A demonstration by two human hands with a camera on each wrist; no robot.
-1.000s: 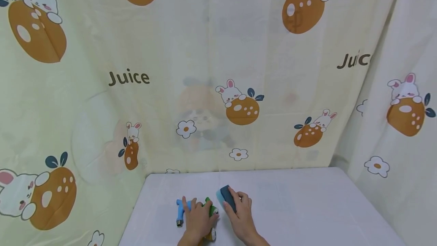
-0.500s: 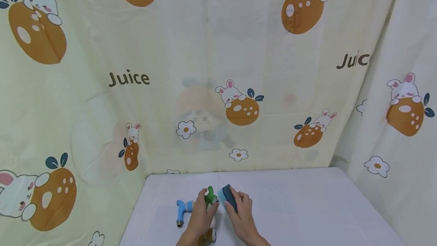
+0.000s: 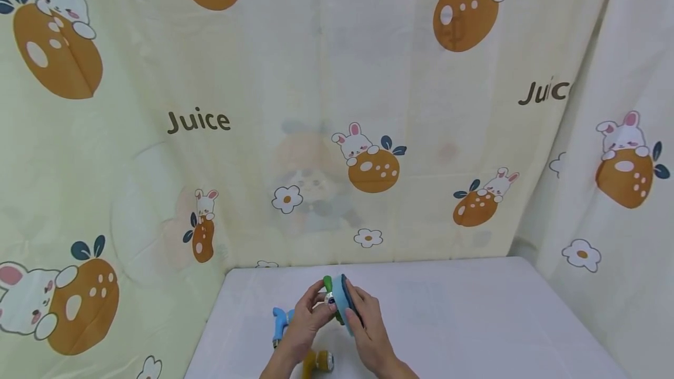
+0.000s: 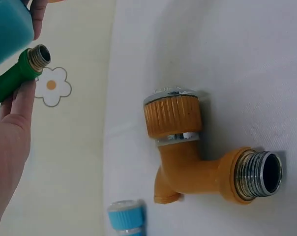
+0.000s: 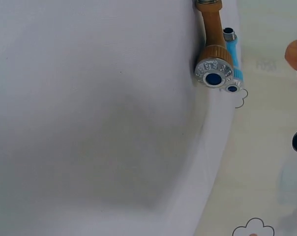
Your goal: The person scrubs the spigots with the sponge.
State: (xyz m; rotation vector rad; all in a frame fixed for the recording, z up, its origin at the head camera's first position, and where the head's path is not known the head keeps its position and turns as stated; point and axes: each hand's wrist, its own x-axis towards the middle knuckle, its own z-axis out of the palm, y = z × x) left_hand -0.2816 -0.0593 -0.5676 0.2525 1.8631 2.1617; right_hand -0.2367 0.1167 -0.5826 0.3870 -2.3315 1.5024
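Observation:
My left hand (image 3: 302,326) holds a green tap (image 4: 14,81) raised off the table, its threaded metal end showing in the left wrist view. A two-tone sponge, light blue and dark blue (image 3: 343,303), is in my right hand (image 3: 372,332), thumb on one side and fingers on the other. In the head view the sponge's light face lies against the green tap, hiding part of it. Beneath my left hand an orange-yellow tap (image 4: 185,167) lies on the table. Left of it is a blue tap (image 3: 281,325), partly covered by the left hand.
The white table (image 3: 463,320) stretches to the right, its rounded far corners near the curtain. A cream curtain (image 3: 295,75) printed with rabbits and oranges hangs behind and at both sides. The orange and blue taps sit close together at the table's left part.
My left hand has picked the green tap up from the table, turned it, and brought it to the sponge. The sponge has tilted more upright. The orange tap is now more exposed.

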